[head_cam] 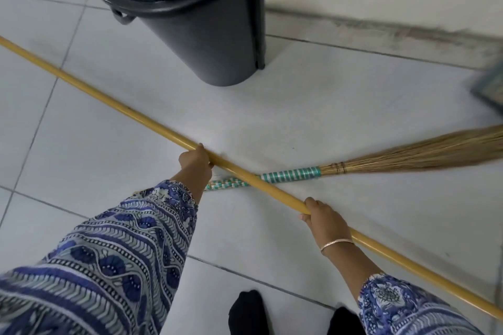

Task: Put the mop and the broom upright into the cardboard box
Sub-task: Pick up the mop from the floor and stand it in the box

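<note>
A long yellow wooden mop handle [114, 100] runs diagonally from the upper left edge to the lower right edge; its head is out of view. My left hand [196, 162] grips it near the middle, and my right hand [322, 219] grips it further down to the right. Under the handle lies a grass broom [408, 156] flat on the floor, its teal-and-white wrapped grip [288, 174] crossing beneath the stick and its bristles fanning toward the right edge. No cardboard box is in view.
A tall black lidded bin [206, 35] stands on the white tiled floor just beyond the handle. A greenish mat corner [490, 84] shows at the right edge. The wall base runs along the top. My feet in black socks [246, 313] are at the bottom.
</note>
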The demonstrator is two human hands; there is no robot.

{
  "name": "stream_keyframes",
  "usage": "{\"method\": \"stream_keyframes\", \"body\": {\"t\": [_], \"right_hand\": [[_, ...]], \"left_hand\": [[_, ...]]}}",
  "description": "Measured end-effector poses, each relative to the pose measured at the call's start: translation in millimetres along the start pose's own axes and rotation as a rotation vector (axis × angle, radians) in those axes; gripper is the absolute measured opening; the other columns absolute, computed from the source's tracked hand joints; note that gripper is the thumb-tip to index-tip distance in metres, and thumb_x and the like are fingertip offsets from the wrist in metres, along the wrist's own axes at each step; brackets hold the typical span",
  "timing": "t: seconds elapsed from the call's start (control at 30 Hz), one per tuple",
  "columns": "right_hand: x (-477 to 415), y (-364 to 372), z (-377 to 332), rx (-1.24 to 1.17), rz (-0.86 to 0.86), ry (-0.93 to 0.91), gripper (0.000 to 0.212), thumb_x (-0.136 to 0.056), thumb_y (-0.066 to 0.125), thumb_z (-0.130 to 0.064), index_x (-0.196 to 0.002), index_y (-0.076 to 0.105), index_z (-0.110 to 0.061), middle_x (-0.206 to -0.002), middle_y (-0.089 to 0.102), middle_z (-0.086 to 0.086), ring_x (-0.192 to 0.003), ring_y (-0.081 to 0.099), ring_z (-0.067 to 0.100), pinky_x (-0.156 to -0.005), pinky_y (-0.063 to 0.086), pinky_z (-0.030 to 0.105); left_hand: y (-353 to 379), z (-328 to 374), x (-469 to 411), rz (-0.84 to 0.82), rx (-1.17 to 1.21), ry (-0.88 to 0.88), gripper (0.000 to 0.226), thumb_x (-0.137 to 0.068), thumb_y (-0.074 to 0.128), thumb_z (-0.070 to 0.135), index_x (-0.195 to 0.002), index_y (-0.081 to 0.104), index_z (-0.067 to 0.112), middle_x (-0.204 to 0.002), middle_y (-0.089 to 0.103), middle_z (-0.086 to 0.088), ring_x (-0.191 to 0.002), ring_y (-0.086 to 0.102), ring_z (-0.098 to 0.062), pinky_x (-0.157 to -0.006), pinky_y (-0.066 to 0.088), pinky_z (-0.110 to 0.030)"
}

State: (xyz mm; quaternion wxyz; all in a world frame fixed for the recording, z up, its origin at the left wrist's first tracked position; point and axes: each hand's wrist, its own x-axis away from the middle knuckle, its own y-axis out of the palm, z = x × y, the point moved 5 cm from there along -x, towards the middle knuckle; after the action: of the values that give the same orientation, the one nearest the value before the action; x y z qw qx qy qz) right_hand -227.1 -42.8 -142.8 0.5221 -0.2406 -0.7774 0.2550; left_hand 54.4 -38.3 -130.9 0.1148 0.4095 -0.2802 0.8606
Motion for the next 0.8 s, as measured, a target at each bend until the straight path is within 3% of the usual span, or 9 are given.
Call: {"method": "stream_keyframes", "body": {"t": [0.1,0.23,0.3,0.43,0.5,0.57,0.67,0.8], "right_hand": [[21.9,-23.8,-6.4,-0.079,-0.055,0.006,0.018,-0.09,0.05,-0.021,-0.098,0.05,-0.005,-0.1,0.064,0.016,-0.093,0.061,0.034,-0.073,0.048,0.038],[64.5,-73.2,-21.1,-0.176,-0.084,0.015,0.01,-0.089,0.048,-0.014,-0.081,0.044,-0.012,-0.095,0.065,0.016,-0.084,0.061,0.031,-0.065,0.041,0.033],[94.7,-108.5,-31.8,-0.231,-0.069,0.002,0.017,-0.089,0.047,-0.011,-0.076,0.036,-0.014,-0.086,0.063,0.01,-0.074,0.056,0.025,-0.064,0.039,0.031],[165.7,-199.6,-56.1,-0.345,-0.002,-0.008,0.015,-0.088,0.047,-0.009,-0.077,0.039,-0.015,-0.066,0.049,-0.011,-0.073,0.053,0.02,-0.065,0.039,0.029],[203.4,-248.4,-64.2,-0.434,0.049,0.015,0.007,-0.088,0.048,-0.009,-0.086,0.051,-0.016,-0.072,0.052,-0.011,-0.078,0.054,0.019,-0.07,0.039,0.028],[241.1,-297.8,-71.6,-0.515,0.11,0.019,0.013,-0.088,0.051,-0.01,-0.1,0.057,-0.011,-0.077,0.056,-0.007,-0.083,0.053,0.017,-0.073,0.037,0.028],[301.5,-363.7,-74.9,-0.538,0.19,0.038,0.02,-0.09,0.05,-0.012,-0.108,0.052,-0.004,-0.095,0.063,0.009,-0.093,0.056,0.022,-0.079,0.042,0.03],[391.4,-449.3,-67.1,-0.66,0.346,0.129,0.029,-0.093,0.043,-0.008,-0.118,0.048,0.004,-0.11,0.063,0.018,-0.105,0.056,0.027,-0.081,0.047,0.017]], "left_hand": [[-16.3,18.3,31.1,0.041,0.035,-0.01,0.026,-0.086,0.06,0.018,-0.106,0.057,0.001,-0.098,0.06,-0.013,-0.087,0.059,-0.026,-0.085,0.056,-0.039],[-41.5,59.1,101.5,0.014,0.024,0.134,0.017,-0.088,0.057,0.019,-0.09,0.056,0.003,-0.08,0.057,-0.009,-0.088,0.059,-0.025,-0.086,0.056,-0.041],[-55.2,88.2,148.8,0.006,0.018,0.225,0.017,-0.088,0.057,0.021,-0.082,0.056,0.004,-0.073,0.054,-0.005,-0.087,0.059,-0.025,-0.082,0.057,-0.039],[-76.4,163.2,264.6,-0.063,0.02,0.381,0.017,-0.088,0.057,0.021,-0.08,0.053,0.007,-0.075,0.053,-0.003,-0.086,0.06,-0.025,-0.079,0.057,-0.038],[-83.2,201.9,324.1,-0.12,0.028,0.454,0.017,-0.087,0.058,0.02,-0.08,0.053,0.006,-0.081,0.056,-0.007,-0.086,0.06,-0.026,-0.08,0.057,-0.04],[-89.6,239.3,383.1,-0.176,0.046,0.543,0.017,-0.085,0.06,0.022,-0.079,0.054,0.008,-0.085,0.058,-0.012,-0.087,0.063,-0.03,-0.081,0.057,-0.045],[-92.7,284.9,474.5,-0.276,0.014,0.682,0.021,-0.081,0.063,0.028,-0.076,0.055,0.01,-0.076,0.06,-0.01,-0.085,0.066,-0.036,-0.081,0.056,-0.051],[-92.0,326.7,606.8,-0.438,0.066,0.757,0.02,-0.082,0.064,0.023,-0.072,0.051,0.011,-0.071,0.057,-0.007,-0.076,0.062,-0.028,-0.08,0.057,-0.05]]}}
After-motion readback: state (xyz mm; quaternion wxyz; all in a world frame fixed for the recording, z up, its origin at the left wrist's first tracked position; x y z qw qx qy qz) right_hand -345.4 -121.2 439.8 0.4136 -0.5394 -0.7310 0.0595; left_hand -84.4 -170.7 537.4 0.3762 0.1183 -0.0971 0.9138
